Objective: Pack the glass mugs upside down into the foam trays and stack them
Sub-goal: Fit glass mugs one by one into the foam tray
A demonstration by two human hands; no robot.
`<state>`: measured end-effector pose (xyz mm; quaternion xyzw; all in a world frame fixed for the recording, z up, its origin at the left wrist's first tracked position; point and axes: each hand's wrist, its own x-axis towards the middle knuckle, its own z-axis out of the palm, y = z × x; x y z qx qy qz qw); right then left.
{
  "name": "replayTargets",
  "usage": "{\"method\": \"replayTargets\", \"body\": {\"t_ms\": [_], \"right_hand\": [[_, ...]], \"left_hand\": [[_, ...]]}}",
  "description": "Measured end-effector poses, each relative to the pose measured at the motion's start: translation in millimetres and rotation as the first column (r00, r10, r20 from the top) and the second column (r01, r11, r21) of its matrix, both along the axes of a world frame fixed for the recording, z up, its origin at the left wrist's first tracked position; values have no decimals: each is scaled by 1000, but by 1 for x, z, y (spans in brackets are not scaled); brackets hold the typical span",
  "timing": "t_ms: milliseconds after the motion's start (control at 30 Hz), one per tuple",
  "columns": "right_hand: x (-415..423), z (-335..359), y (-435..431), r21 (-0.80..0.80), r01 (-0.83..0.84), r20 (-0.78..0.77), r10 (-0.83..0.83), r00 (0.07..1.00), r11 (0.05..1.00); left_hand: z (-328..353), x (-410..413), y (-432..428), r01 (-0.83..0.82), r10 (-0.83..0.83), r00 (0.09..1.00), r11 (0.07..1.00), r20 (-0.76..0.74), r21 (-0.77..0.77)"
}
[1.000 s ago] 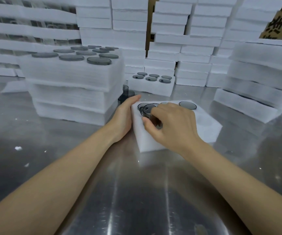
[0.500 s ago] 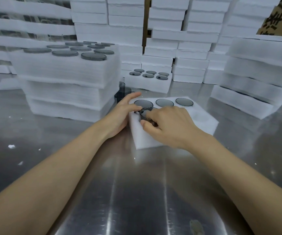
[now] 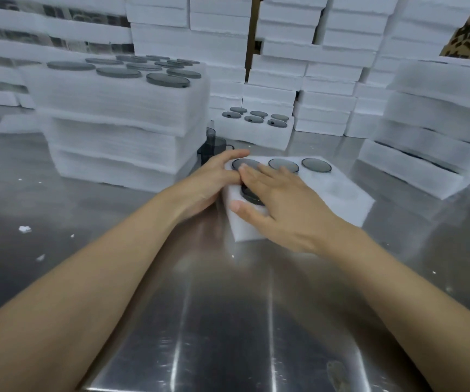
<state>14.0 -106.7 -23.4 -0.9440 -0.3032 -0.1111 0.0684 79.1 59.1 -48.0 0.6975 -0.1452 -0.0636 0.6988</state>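
White foam tray at the centre of the bench, with three glass mugs seated base-up along its 12 o'clock row. A fourth mug is pressed into the 7 o'clock pocket by the right hand, grip flat and apart. The 9 o'clock edge is steadied by the left hand, fingers likewise extended. Two pockets appear unfilled. Loose mugs wait at 11 o'clock and a filled stack at 10 o'clock; stacking of this tray is judged outstanding.

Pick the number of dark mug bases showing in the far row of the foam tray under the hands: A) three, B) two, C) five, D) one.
A: three round bases lie side by side along the far row of the foam tray: the left base, the middle base and the right base.
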Motion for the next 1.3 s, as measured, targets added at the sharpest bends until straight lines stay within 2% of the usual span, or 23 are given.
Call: {"method": "replayTargets", "body": {"t_ms": [100,233,300,400,467,500,567,600,633,667,700,767,833,900,1000,1067,1100,1200,1300], "right_hand": [[-1,1,0,-97,15,-61,-21,998,995],[2,2,-1,-92,-9,-94,1,996,996],[4,3,-4,-11,-55,-136,53,989,998],[14,13,-29,310,4,-198,60,978,951],[27,25,-59,555,136,-175,-45,984,821],[37,32,-74,662,184,-162,-101,982,727],[56,35,-104,868,221,-147,-194,970,445],[63,31,-116,930,216,-146,-241,959,297],[70,23,-124,957,218,-159,-282,946,190],[78,11,-129,961,244,-194,-310,931,132],[87,-3,-131,949,292,-241,-321,916,120],[107,-23,-127,909,389,-341,-267,901,151],[125,-29,-114,899,390,-355,-190,915,199],[143,-32,-98,878,317,-295,-117,948,359],[169,-39,-74,770,114,-205,73,976,628],[189,-40,-61,542,-85,-77,151,986,836],[198,-41,-56,431,-169,-31,202,979,887],[217,-42,-42,213,-313,47,310,950,926],[228,-38,-22,93,-444,93,436,895,891]], "left_hand": [[3,-2,1,0,0,1000,1000,-17,23],[3,-5,2,44,-45,998,999,-39,-19],[4,-7,3,66,-68,996,997,-49,-39],[4,-8,1,51,-58,995,994,-76,-97],[4,-7,0,41,-55,994,989,-96,-142],[3,-7,0,37,-51,994,988,-93,-147],[3,-6,2,21,-32,996,991,-83,-134],[4,-4,3,5,-16,996,991,-84,-130],[4,-4,3,-11,0,996,992,-89,-129],[5,-3,3,-22,10,995,992,-94,-126],[6,-3,4,-27,15,995,992,-97,-122],[9,-2,3,-18,8,995,995,-96,-99],[11,-1,2,1,-9,995,997,-104,-75],[12,1,2,10,-20,993,997,-115,-82],[11,3,4,10,-31,989,990,-144,-142],[10,4,5,24,-54,987,981,-152,-193],[10,4,5,33,-69,985,976,-157,-217],[9,6,1,83,-133,978,956,-163,-280],[9,7,-3,109,-148,981,956,-127,-271]]}}
